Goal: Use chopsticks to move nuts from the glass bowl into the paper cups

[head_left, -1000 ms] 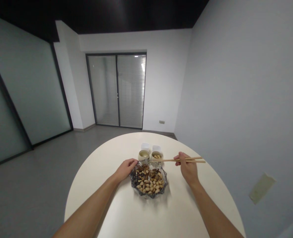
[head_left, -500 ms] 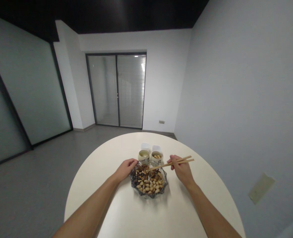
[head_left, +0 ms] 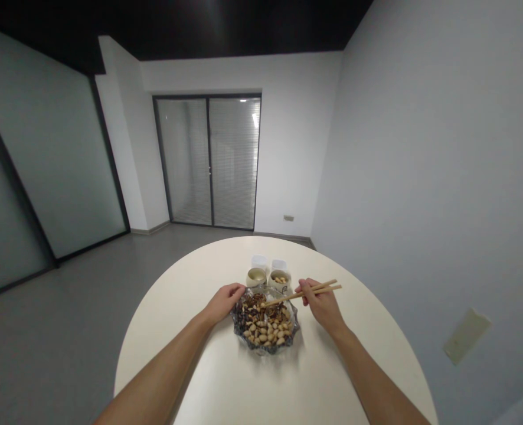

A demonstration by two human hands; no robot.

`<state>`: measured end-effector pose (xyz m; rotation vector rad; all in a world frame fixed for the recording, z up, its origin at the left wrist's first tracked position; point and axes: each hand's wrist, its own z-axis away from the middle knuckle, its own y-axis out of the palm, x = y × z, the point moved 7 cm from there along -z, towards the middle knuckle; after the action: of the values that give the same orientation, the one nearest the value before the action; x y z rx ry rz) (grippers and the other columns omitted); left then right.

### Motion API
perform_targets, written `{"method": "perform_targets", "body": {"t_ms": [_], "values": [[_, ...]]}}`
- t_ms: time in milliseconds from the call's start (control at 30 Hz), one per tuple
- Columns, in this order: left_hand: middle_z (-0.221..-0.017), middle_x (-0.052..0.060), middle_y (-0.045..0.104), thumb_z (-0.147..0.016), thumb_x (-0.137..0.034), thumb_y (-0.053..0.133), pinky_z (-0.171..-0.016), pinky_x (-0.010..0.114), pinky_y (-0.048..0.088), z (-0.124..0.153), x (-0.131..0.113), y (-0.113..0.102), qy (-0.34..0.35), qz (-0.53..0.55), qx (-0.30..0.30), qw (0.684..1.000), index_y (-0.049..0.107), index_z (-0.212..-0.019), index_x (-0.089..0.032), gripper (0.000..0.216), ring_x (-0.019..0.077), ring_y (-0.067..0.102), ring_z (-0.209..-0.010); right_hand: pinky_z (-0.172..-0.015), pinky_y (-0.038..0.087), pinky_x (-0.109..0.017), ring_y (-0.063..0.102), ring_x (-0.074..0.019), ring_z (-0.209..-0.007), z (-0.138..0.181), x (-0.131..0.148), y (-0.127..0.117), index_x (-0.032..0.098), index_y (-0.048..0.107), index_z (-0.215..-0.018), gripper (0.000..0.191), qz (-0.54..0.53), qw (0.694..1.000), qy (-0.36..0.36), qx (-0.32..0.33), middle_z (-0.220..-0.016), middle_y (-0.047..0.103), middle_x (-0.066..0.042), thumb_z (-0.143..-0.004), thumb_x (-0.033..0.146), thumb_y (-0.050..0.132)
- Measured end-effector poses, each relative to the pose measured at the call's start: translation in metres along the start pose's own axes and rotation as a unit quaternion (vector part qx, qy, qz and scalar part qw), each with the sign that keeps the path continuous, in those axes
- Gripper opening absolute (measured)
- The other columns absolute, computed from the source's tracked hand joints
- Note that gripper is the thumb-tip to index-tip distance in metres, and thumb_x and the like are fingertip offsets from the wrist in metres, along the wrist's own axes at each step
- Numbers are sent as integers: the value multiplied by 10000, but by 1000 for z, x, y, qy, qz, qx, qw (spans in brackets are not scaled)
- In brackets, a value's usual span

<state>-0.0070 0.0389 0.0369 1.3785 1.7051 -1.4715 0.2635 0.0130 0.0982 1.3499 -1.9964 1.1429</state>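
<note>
A glass bowl (head_left: pixel 293 336) of mixed light and dark nuts sits on the round white table (head_left: pixel 226 378). My left hand (head_left: pixel 224 301) rests with curled fingers against the bowl's left rim. My right hand (head_left: pixel 318 302) is closed on a pair of wooden chopsticks (head_left: pixel 301 293), whose tips reach down into the nuts near the bowl's far side. Behind the bowl stand two small cream cups: the left cup (head_left: pixel 257 275) and the right cup (head_left: pixel 280 279), which has a few light nuts in it.
Two small white lids or containers (head_left: pixel 269 262) lie behind the cups. The table's far edge curves toward a grey floor and a glass sliding door (head_left: pixel 211 162). A plain wall runs close along the right side.
My right hand has moved left and down from over the right cup, and the chopstick tips have swung into the glass bowl. My left hand has stayed on the rim.
</note>
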Motion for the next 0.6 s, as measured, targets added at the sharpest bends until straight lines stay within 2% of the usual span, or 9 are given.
{"method": "perform_targets", "body": {"t_ms": [600], "values": [[-943,66,752,-900,-543,474,-820,322,472,0,-1,0,5,4,3,1000,728,-946,-164,458,247,643,-909,-487,427,-253,529,-150,-491,0,6,-6,193,717,-704,520,-10,1000,-13,-25,-494,544,2,-932,587,466]]}}
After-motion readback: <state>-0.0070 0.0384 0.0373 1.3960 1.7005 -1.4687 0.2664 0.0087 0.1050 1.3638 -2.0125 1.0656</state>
